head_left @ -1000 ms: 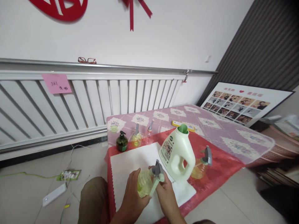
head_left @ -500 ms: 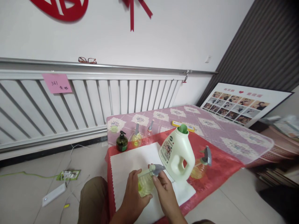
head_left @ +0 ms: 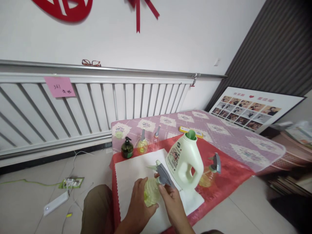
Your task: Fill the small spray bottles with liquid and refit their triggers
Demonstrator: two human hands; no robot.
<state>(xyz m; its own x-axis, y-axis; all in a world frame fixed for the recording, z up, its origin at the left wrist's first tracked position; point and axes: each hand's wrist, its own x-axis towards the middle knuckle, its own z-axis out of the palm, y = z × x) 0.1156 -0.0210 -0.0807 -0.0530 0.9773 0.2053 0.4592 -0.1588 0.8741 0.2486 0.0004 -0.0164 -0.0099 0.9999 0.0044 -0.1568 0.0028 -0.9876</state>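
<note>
A clear spray bottle [head_left: 151, 191] with yellowish-green liquid lies tilted in my left hand [head_left: 140, 204], whose fingers wrap round its body. My right hand [head_left: 172, 198] closes its fingers round the collar of the grey trigger head [head_left: 163, 174], at the bottle's neck. The nozzle of the head points up and to the left. Just beyond my hands stands a large pale green jug [head_left: 186, 162] with a green spout in its mouth. Another spray bottle [head_left: 208, 175] with a grey trigger stands right of the jug. Under my hands lies a white cloth [head_left: 136, 167].
A dark green pump bottle [head_left: 127, 148] and two small spray bottles, one yellow [head_left: 142, 144] and one pink [head_left: 155, 141], stand at the back left on the red cloth [head_left: 226, 174]. Behind the jug lies a yellow case [head_left: 190, 131]. A radiator [head_left: 136, 100] runs along the wall.
The trigger head has turned at the bottle's neck. Its nozzle now points up and left, and its grey trigger side faces the jug. My left hand and the bottle's body have hardly moved.
</note>
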